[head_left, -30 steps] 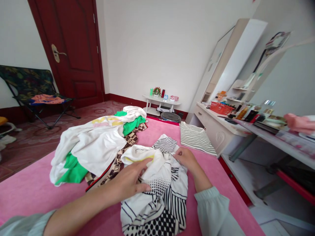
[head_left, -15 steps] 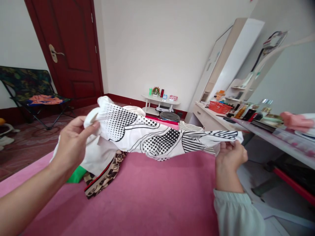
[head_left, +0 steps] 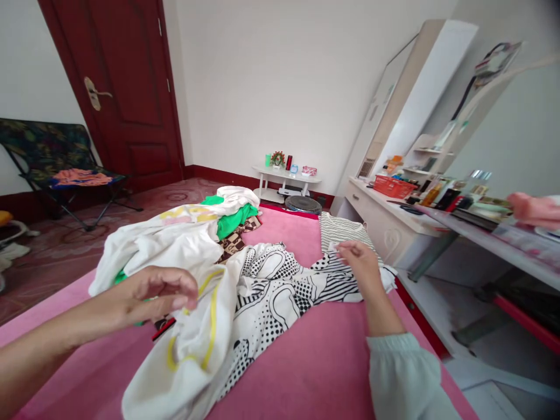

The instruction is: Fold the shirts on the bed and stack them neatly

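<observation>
From where I stand, the patterned hoodie lies crumpled on the pink bed; its hood is by the left grip, which is open; the right grip pinches its white edge.

Between my left hand and my right hand, the printed garment is white with black dots, stripes and curving outlines — some dots fine, others bold. Just beside my left hand its reverse is plain white with yellow bands. The cover under both hands is pink. Beyond my left hand the heaped clothing is white with yellow and pale pink patches, next to bright green cloth and brown-and-cream checked fabric. Just past my right hand, the top is cream with thin dark stripes — and my right sleeve is pale grey-green.
</observation>
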### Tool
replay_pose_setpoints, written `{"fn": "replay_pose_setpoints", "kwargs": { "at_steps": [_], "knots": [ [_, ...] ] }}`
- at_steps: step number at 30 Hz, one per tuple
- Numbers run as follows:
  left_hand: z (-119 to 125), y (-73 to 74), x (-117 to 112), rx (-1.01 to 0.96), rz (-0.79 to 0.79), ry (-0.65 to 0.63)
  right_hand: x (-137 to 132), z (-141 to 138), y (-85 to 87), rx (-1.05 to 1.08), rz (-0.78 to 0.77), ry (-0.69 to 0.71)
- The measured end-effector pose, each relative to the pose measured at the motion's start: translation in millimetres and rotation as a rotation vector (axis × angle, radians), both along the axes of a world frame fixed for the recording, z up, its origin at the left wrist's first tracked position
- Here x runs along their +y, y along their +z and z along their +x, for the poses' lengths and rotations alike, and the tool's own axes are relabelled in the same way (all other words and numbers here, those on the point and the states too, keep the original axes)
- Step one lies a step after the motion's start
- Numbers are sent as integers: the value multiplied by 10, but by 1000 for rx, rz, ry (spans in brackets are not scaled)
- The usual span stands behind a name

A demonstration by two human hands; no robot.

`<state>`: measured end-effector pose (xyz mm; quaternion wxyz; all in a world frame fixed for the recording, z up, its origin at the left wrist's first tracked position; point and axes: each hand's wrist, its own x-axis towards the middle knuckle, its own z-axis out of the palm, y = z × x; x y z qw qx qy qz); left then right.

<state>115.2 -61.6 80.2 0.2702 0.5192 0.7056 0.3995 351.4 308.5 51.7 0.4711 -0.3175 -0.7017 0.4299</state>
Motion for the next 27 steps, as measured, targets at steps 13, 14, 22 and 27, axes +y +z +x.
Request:
{"fn": "replay_pose_setpoints", "kwargs": {
  "at_steps": [13,14,22,27],
  "knots": [
    [285,-341,776,460,143,-52,-523,-295,50,-355,85,195],
    [237,-348,847,498,162,-18,-550,-295,133,-310,6,212],
    [-8,-461,1466,601,-170,178,-605,-310,127,-503,174,181],
    [-9,-438,1488,471,-202,121,-415,-278,-35,-641,296,87]
  ]
}}
